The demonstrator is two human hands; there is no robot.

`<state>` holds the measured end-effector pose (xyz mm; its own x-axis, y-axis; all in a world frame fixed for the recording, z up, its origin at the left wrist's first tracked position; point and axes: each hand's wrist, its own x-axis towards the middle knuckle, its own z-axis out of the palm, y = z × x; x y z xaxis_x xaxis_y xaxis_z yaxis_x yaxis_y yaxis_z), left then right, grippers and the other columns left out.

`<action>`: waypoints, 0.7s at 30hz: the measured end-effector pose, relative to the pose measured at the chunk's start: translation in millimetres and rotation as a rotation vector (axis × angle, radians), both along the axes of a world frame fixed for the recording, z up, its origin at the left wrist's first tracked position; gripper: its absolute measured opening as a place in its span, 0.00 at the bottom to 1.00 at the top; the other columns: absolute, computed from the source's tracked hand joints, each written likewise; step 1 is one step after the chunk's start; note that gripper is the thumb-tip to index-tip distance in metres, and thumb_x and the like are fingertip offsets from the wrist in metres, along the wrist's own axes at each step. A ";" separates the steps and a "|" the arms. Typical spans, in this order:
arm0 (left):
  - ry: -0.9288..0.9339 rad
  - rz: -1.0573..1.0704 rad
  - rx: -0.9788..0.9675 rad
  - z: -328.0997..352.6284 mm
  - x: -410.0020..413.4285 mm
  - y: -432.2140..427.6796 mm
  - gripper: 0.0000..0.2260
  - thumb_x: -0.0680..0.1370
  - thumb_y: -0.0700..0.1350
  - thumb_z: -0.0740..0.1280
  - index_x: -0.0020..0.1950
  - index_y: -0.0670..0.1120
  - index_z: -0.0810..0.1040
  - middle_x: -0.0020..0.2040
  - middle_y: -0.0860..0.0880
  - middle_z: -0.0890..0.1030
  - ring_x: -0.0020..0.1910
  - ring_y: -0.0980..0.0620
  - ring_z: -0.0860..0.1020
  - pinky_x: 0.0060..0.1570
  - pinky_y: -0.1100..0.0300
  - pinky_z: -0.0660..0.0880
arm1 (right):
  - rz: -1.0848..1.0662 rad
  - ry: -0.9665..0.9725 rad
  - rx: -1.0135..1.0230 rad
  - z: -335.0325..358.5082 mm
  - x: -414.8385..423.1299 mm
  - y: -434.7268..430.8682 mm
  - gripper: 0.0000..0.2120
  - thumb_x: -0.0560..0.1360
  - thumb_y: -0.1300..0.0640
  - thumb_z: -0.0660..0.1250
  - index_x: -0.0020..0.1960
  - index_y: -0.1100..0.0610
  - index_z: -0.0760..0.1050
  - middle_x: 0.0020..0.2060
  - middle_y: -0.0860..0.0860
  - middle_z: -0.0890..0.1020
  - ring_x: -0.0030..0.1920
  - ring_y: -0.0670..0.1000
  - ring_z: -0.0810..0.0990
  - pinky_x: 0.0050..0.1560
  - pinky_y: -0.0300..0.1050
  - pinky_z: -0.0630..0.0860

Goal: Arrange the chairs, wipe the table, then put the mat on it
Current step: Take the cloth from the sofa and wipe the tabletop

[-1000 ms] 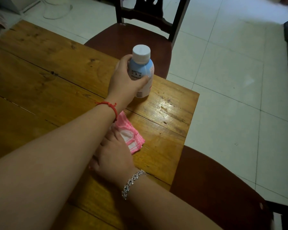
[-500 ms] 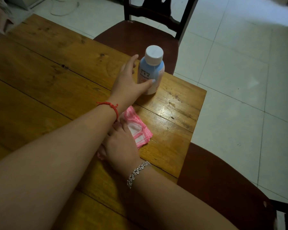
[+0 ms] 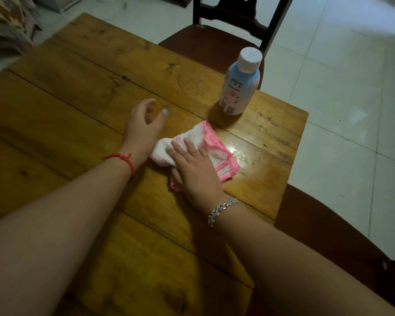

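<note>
Change: left hand (image 3: 144,126) (red cord at wrist) is off the bottle (image 3: 240,87). A second ago it gripped the bottle; half a second ago the fingers were opening beside it. Now it hovers over the middle planks, fingers loosely curled, holding nothing, well apart from the bottle.

The bottle stands upright near the far right corner of the table (image 3: 78,99), white cap on, pale blue top, pinkish label.

Right hand (image 3: 196,167) (silver chain at wrist) lies on the cloth (image 3: 219,156), fingers straight and pressing down, not clenched. The cloth is white with a pink border and lies more spread out than before, near the right edge, between the hand and the bottle.

Reading: the bottle is set down and one hand is free, so wiping looks about to begin or barely begun. Most of the tabletop is still to cover. No mat lies on the table.

Surface: broad wooden planks with dark seams, knots and scuffs. A glossy patch (image 3: 235,147) sits just right of the cloth; cannot tell whether it is wet or only reflecting light.

Room: pale tiled floor (image 3: 340,87). A dark wooden chair (image 3: 214,39) is tucked at the far edge, and a second chair seat (image 3: 328,236) at the right edge. Patterned fabric (image 3: 2,21) lies beyond the far left corner; cannot tell whether it is the mat.
</note>
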<state>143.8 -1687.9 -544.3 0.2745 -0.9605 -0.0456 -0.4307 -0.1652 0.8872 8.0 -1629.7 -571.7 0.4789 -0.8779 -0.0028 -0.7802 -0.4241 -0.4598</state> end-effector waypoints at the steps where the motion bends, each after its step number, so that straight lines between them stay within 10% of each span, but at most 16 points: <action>1: -0.001 0.009 0.004 -0.2 6.6 6.2 0.18 0.78 0.47 0.62 0.67 0.46 0.69 0.62 0.47 0.73 0.56 0.54 0.70 0.52 0.61 0.68 | 0.001 -0.012 -0.007 -0.4 2.0 3.0 0.22 0.78 0.53 0.54 0.70 0.57 0.65 0.72 0.55 0.65 0.74 0.58 0.57 0.72 0.54 0.50; 16: -0.160 -0.129 0.435 9.3 46.1 115.2 0.11 0.76 0.47 0.65 0.54 0.42 0.77 0.52 0.42 0.79 0.53 0.43 0.77 0.54 0.51 0.75 | -0.027 -0.057 0.027 8.4 53.8 116.5 0.25 0.76 0.49 0.48 0.68 0.58 0.68 0.70 0.54 0.69 0.72 0.57 0.61 0.70 0.54 0.56; 21: -0.009 -0.217 0.614 32.2 39.3 158.0 0.11 0.76 0.40 0.65 0.34 0.39 0.71 0.31 0.44 0.73 0.29 0.50 0.72 0.15 0.67 0.67 | 0.000 -0.147 0.092 18.8 56.2 164.5 0.19 0.78 0.56 0.56 0.68 0.57 0.68 0.69 0.55 0.70 0.70 0.55 0.65 0.68 0.50 0.59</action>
